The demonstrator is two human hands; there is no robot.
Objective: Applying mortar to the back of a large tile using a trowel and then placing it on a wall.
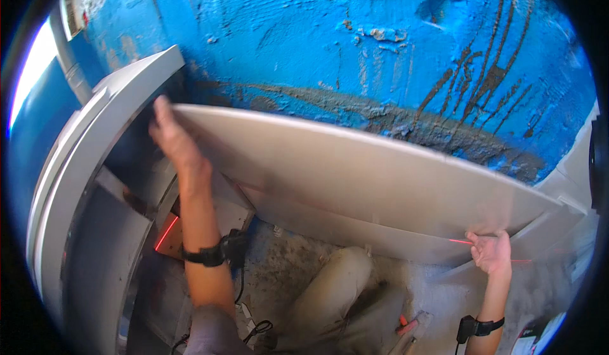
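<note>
A rough blue wall (355, 44), streaked with brown marks, is seen at the far side. Pale tiles (95, 158) are stacked upright at the left. A red-handled tool (409, 324) is laid on the dusty floor (298, 266) nearby.

Both forearms were bare — a black strap with a small black box and a trailing cable sat well below the fingers of each hand, the left hand (176, 144) and the right hand (490, 252) — grey sleeve, beige trousers.

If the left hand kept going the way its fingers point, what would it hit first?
Probably the blue wall: the left hand grips the large pale tile's upper left corner, fingers pointing up toward it, though depth is unclear.
</note>
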